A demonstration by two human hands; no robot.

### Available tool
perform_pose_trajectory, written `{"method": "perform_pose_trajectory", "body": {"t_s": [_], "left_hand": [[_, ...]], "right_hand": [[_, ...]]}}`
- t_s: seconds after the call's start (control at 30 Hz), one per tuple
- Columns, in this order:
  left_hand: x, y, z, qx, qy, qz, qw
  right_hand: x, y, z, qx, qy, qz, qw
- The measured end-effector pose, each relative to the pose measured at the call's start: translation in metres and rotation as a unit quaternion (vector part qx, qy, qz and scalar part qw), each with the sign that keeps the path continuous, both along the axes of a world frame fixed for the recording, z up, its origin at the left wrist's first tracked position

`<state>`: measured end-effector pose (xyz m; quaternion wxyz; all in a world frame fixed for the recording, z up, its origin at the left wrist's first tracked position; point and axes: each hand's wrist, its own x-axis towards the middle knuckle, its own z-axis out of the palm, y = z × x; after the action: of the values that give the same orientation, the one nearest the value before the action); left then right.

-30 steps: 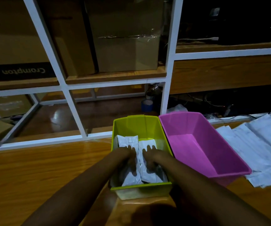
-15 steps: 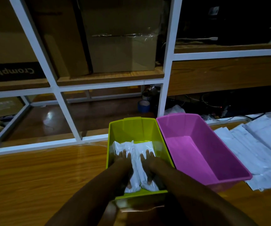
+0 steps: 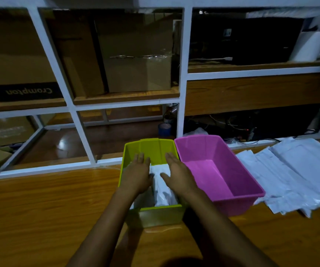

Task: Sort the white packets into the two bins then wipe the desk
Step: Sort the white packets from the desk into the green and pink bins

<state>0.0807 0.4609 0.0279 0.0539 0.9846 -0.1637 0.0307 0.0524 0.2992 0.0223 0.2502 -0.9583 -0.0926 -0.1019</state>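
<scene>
White packets (image 3: 162, 182) lie inside the green bin (image 3: 149, 143), a few stacked lengthwise on its floor, partly hidden by both hands. The green bin sits mid-table, long side running near to far. The pink bin (image 3: 238, 197) is right beside it, touching at the far corners & angled slightly away at the near end; its pink floor is in plain view.

Left hand (image 3: 138, 174): palm down over the left half of the green bin, fingers straight & together, pointing far. Grip is fully slack w/ nothing in it. Right hand (image 3: 178, 174): same pose over the right half, fingers straight, thumb spread toward the packets btwn the hands. Its grip is likewise spread flat, nothing held. Can't tell if the palms press on the packets or just hover over them. Both forearms reach in from the near edge.

A loose pile of packets (image 3: 294, 170) is fanned out on the table (image 3: 39, 209), just right of the pink bin.

Far side: white-framed shelf unit (image 3: 182, 83) w/ wood boards. Cardboard boxes (image 3: 136, 60) stand on the upper left shelf; the box furthest left carries a black label (image 3: 26, 91) reading "Crompton" upside down. A blue tape roll (image 3: 164, 129) sits on the lower shelf behind the green bin, & cables (image 3: 232, 122) tangle on the lower right shelf. Light is dim overall.
</scene>
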Motion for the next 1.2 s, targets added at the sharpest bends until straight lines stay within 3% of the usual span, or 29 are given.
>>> {"method": "perform_pose_trajectory", "body": {"t_s": [0.13,0.27,0.47,0.7,1.03,1.2], "left_hand": [[-0.072,-0.027,0.005,-0.249,-0.137,-0.048,0.957],[-0.138,-0.082,-0.004,-0.345,-0.162,-0.071,0.922],[-0.217,-0.167,-0.027,-0.356,-0.137,-0.119,0.917],[-0.248,-0.253,-0.039,-0.35,-0.079,-0.154,0.921],[-0.17,-0.373,-0.051,-0.376,-0.018,-0.144,0.915],[-0.111,-0.419,-0.074,-0.374,-0.006,-0.086,0.923]], "right_hand": [[-0.074,-0.034,0.015,0.104,-0.116,-0.037,0.987],[-0.148,-0.082,0.015,0.144,-0.15,-0.08,0.975],[-0.246,-0.168,-0.009,0.154,-0.166,-0.117,0.967],[-0.296,-0.255,-0.03,0.176,-0.131,-0.19,0.957],[-0.231,-0.362,-0.028,0.135,-0.105,-0.235,0.957],[-0.175,-0.404,-0.028,0.102,-0.08,-0.226,0.966]]}}
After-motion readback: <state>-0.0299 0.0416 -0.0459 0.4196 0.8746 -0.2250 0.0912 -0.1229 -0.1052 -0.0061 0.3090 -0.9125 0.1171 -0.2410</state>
